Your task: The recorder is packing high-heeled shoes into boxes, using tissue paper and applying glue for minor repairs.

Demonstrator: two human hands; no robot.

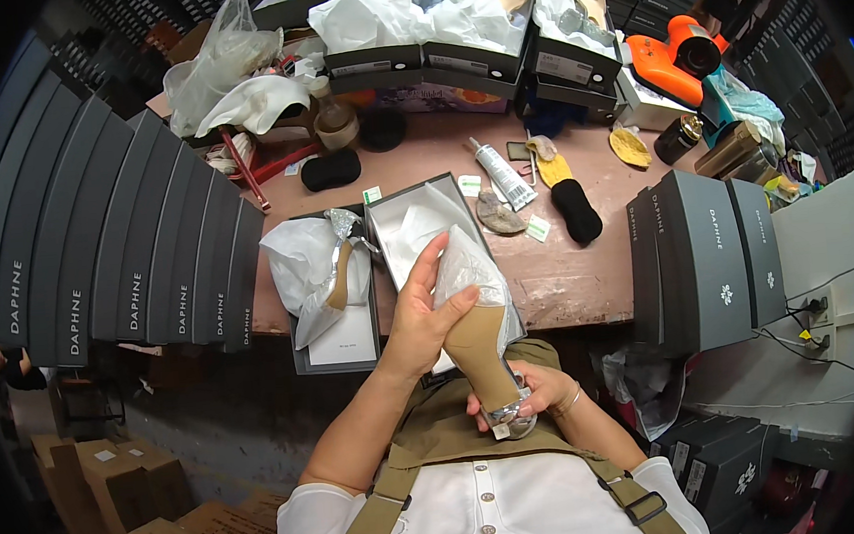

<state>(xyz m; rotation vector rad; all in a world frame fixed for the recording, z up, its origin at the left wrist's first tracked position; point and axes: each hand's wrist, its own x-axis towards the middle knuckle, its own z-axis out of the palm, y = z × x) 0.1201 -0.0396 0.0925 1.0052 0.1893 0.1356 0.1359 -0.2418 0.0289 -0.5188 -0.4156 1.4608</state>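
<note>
I hold a high-heeled shoe (480, 358) above my lap, its tan sole facing up and its toe pointing away from me. White wrapping covers the toe, and my left hand (419, 318) is closed around that part. My right hand (545, 390) grips the silver heel end near my apron. Just beyond lies an open grey shoebox (372, 233) lined with white paper. To its left, a matching shoe (341, 276) with a tan sole rests with white tissue in an open box part (306, 361).
Tall stacks of dark shoeboxes stand at left (134, 240) and right (712, 255). Open boxes with shoes (471, 58) line the table's back. A white tube (505, 174), black pads (576, 212), yellow sponges (630, 148) and an orange device (669, 57) are on the table.
</note>
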